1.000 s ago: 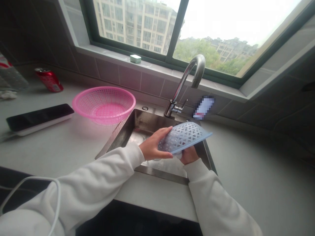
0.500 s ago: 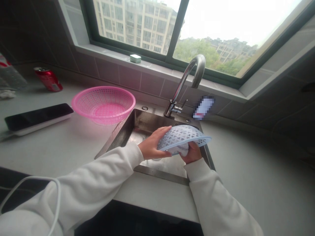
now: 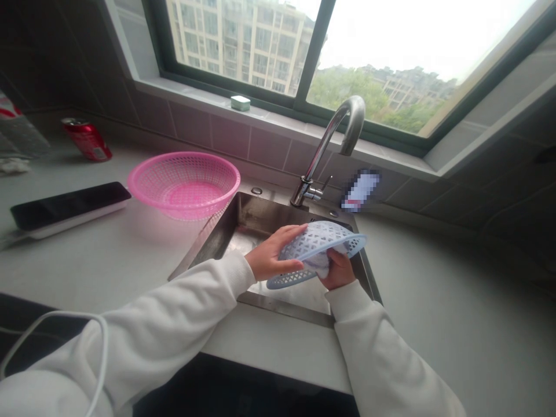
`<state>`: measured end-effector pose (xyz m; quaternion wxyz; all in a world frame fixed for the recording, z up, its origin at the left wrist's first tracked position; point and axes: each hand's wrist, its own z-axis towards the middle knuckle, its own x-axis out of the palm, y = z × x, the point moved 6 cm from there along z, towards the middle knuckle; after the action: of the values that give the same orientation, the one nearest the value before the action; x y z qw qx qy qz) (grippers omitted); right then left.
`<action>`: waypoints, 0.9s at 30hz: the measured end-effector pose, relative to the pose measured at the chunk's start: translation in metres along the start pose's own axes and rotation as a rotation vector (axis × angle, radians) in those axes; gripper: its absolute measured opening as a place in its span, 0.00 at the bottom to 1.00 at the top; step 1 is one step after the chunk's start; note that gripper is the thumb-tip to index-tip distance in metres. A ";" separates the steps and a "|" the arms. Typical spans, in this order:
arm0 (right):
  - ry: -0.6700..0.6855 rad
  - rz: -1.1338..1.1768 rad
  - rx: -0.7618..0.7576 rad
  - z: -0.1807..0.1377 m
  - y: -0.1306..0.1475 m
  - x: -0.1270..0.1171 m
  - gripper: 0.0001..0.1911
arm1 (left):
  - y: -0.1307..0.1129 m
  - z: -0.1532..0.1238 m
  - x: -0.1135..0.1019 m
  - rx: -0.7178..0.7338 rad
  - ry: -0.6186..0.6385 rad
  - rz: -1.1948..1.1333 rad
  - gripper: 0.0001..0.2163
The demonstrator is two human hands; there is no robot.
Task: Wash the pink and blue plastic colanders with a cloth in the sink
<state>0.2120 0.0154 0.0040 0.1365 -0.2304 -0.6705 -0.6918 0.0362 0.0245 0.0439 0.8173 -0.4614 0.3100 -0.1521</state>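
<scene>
A light blue perforated plastic basket [image 3: 319,238] is held tilted over the steel sink [image 3: 252,211], its open side towards me. My left hand [image 3: 275,255] grips its left side, with the fingers on the outer wall and the thumb near the rim. Inside the basket my right hand [image 3: 339,271] is closed on a white cloth [image 3: 320,265], pressing it against the inner surface. Part of the cloth and the right fingertips are hidden by the basket and the hand. Behind the sink stands a chrome faucet [image 3: 319,153].
Left of the sink sits a pink basket [image 3: 185,185]. Further left are a black-topped flat box [image 3: 72,205], a red can [image 3: 89,139] and a clear bottle [image 3: 21,130]. A small green-and-white block [image 3: 240,103] lies on the windowsill. A blurred-out item [image 3: 361,190] leans by the back wall.
The blue basket has tipped and turned in my hands, so more of its lower rim shows beneath my left hand. My right hand and the cloth have shifted slightly within it.
</scene>
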 end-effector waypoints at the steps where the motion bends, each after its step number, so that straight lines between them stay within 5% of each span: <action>1: 0.002 -0.005 0.002 0.000 0.000 0.001 0.20 | -0.001 0.000 0.000 -0.003 -0.010 0.002 0.45; 10: -0.010 -0.114 -0.076 -0.005 0.001 0.013 0.17 | 0.008 -0.001 0.000 -0.019 -0.103 -0.111 0.58; 17: -0.026 -0.003 -0.056 0.002 0.002 -0.002 0.21 | 0.001 -0.002 -0.003 -0.028 -0.064 -0.065 0.43; 27: 0.024 -0.101 -0.073 -0.003 0.002 0.010 0.24 | -0.004 -0.002 -0.004 0.024 -0.063 -0.015 0.48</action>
<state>0.2041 0.0138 0.0112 0.1009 -0.1928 -0.6540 -0.7245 0.0323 0.0236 0.0480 0.8310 -0.4584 0.2788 -0.1471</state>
